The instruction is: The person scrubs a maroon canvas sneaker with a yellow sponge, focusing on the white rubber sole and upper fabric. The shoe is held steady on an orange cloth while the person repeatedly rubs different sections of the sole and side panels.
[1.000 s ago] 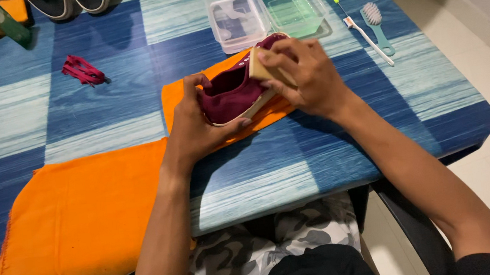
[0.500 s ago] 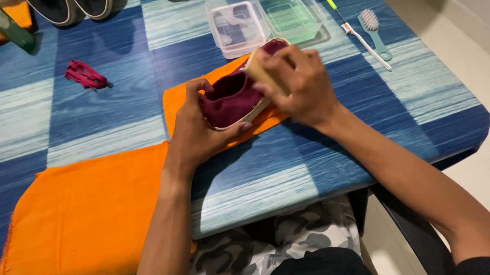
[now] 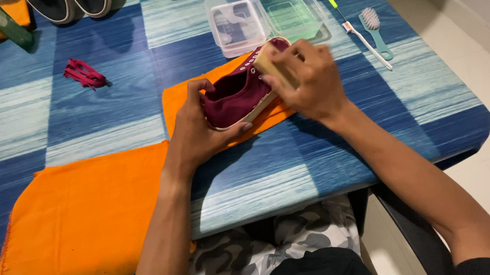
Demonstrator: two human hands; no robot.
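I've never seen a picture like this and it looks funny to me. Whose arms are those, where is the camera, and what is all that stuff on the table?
The camera sits on a person's head and looks down, so you see that person's own two arms reaching out. There is no machine here, just bare hands. The left hand grips the heel end of a small maroon shoe. The right hand presses a tan block, perhaps a sponge, against the shoe's side. The shoe rests on a small orange cloth. A bigger orange cloth hangs over the near edge of the blue checked table. Farther away are two clear plastic tubs, one with greenish liquid, a toothbrush, a little teal brush, maroon laces and more shoes at the far edge.
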